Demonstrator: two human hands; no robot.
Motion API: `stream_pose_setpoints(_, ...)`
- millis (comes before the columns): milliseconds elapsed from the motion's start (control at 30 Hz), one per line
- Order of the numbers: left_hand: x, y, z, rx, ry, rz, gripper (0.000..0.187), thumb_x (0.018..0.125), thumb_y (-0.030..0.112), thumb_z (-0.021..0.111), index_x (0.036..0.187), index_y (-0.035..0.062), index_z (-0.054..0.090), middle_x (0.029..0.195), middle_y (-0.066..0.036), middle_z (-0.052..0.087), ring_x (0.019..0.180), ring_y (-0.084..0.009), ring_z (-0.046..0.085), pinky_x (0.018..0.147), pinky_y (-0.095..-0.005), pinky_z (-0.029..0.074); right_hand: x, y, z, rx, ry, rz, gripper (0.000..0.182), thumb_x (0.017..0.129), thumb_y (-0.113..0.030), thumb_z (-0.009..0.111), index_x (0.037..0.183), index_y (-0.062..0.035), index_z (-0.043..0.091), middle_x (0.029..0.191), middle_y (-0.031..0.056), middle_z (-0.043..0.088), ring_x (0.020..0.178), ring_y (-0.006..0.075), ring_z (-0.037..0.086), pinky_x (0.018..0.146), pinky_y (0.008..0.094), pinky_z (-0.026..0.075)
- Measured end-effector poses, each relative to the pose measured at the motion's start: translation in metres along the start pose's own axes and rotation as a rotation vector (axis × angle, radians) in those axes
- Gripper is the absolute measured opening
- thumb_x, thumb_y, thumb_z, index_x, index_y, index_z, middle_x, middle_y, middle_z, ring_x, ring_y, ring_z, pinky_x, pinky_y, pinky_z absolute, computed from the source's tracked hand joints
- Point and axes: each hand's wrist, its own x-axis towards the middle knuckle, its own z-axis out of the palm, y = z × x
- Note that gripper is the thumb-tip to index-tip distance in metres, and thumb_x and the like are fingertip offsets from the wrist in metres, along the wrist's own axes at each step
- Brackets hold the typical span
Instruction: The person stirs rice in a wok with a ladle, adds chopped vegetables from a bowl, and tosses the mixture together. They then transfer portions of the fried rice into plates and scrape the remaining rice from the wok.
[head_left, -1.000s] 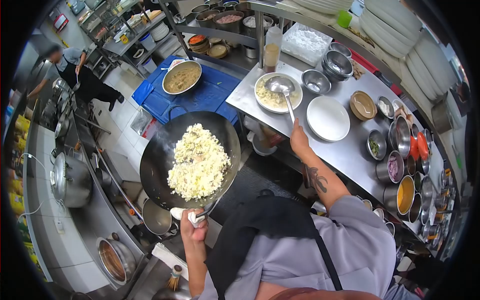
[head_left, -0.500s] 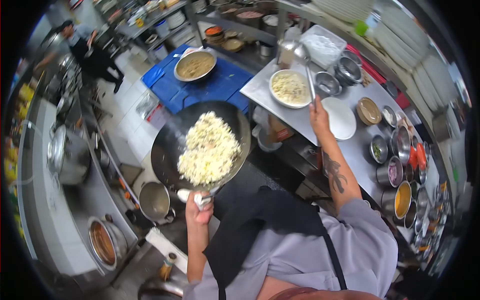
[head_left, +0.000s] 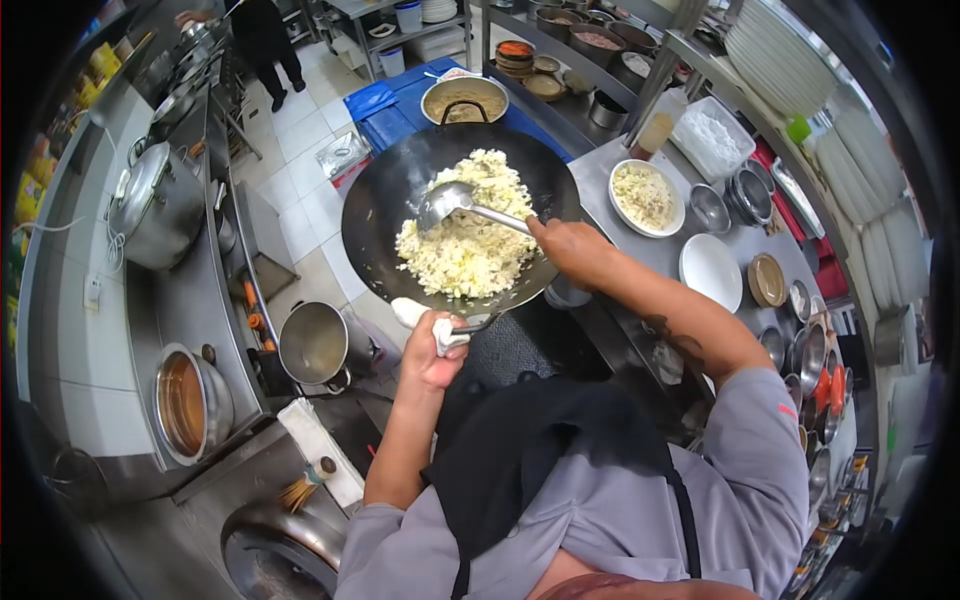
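Note:
My left hand (head_left: pixel 436 350) is wrapped round the near handle of a large dark wok (head_left: pixel 372 225), with a white cloth (head_left: pixel 450 336) between palm and metal. Pale yellow fried rice (head_left: pixel 470 262) is heaped in the middle of the wok. In my right hand (head_left: pixel 572 250) is the handle of a metal ladle (head_left: pixel 447 203), its bowl resting in the rice. To the right, a white bowl (head_left: pixel 676 222) full of similar rice stands on the steel counter (head_left: pixel 612 172), beside a bare white plate (head_left: pixel 711 272).
Behind the wok, a metal bowl of brownish food (head_left: pixel 466 98) sits on a blue surface (head_left: pixel 400 125). At left are a lidded pot (head_left: pixel 160 205), an open pot (head_left: pixel 313 343) and a pan of brown liquid (head_left: pixel 190 405). Another person (head_left: pixel 264 45) stands at far left.
My right hand has brought the ladle from above the white bowl leftward into the wok's rice. The view has shifted, and the wok now sits higher in it. My left hand keeps its hold.

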Motion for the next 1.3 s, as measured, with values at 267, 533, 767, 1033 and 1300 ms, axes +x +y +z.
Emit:
stream_pose_setpoints(267, 0.045, 0.022, 0.009, 0.042, -0.016, 0.072, 0.014, 0.084, 0.018, 0.052, 0.072, 0.0100, 0.050, 0.058, -0.003, 0.051, 0.045, -0.0139, 0.045, 0.036, -0.0226, 0.035, 0.037, -0.019, -0.043, 0.374, 0.345, 0.038, 0.028, 0.091, -0.013, 0.049, 0.117, -0.0043, 0.045, 0.084, 0.0237, 0.059, 0.077, 0.0422, 0.059, 0.066, 0.0484, 0.046)
stream_pose_setpoints(533, 0.038, 0.006, -0.050, -0.105, 0.088, -0.058, 0.017, 0.087, 0.025, 0.049, 0.078, 0.0114, 0.051, 0.060, -0.002, 0.048, 0.039, -0.0141, 0.039, 0.033, -0.0238, 0.030, -0.020, -0.040, -0.076, 0.851, 0.091, 0.305, 0.031, 0.092, -0.013, 0.053, 0.117, 0.0043, 0.051, 0.072, 0.0150, 0.059, 0.069, 0.0182, 0.058, 0.063, 0.0333, 0.046)
stream_pose_setpoints(767, 0.044, 0.019, -0.056, -0.065, 0.135, -0.014, 0.016, 0.089, 0.023, 0.047, 0.080, 0.0105, 0.049, 0.063, -0.004, 0.049, 0.043, -0.0145, 0.042, 0.033, -0.0227, 0.029, -0.028, -0.019, 0.007, 0.959, 0.106, 0.427, 0.037, 0.091, -0.012, 0.052, 0.121, 0.0080, 0.048, 0.068, 0.0094, 0.058, 0.059, 0.0143, 0.055, 0.056, 0.0299, 0.044)
stream_pose_setpoints(1033, -0.023, -0.043, -0.047, 0.499, 0.440, 0.384, 0.014, 0.083, 0.018, 0.050, 0.077, 0.0065, 0.054, 0.062, -0.007, 0.055, 0.045, -0.0167, 0.051, 0.032, -0.0260, 0.036, 0.007, -0.023, 0.037, 0.808, 0.015, 0.696, 0.020, 0.090, -0.015, 0.048, 0.099, 0.0028, 0.053, 0.057, 0.0050, 0.053, 0.042, 0.0149, 0.050, 0.041, 0.0321, 0.041)
stream_pose_setpoints(1300, -0.012, 0.011, -0.057, 0.169, 0.221, -0.082, 0.015, 0.087, 0.019, 0.048, 0.076, 0.0101, 0.051, 0.065, -0.005, 0.056, 0.046, -0.0131, 0.048, 0.033, -0.0226, 0.031, -0.016, -0.058, 0.102, 2.240, -0.661, 0.839, 0.014, 0.096, -0.018, 0.043, 0.103, -0.0064, 0.048, 0.066, -0.0014, 0.047, 0.040, 0.0036, 0.038, 0.035, 0.0236, 0.034)
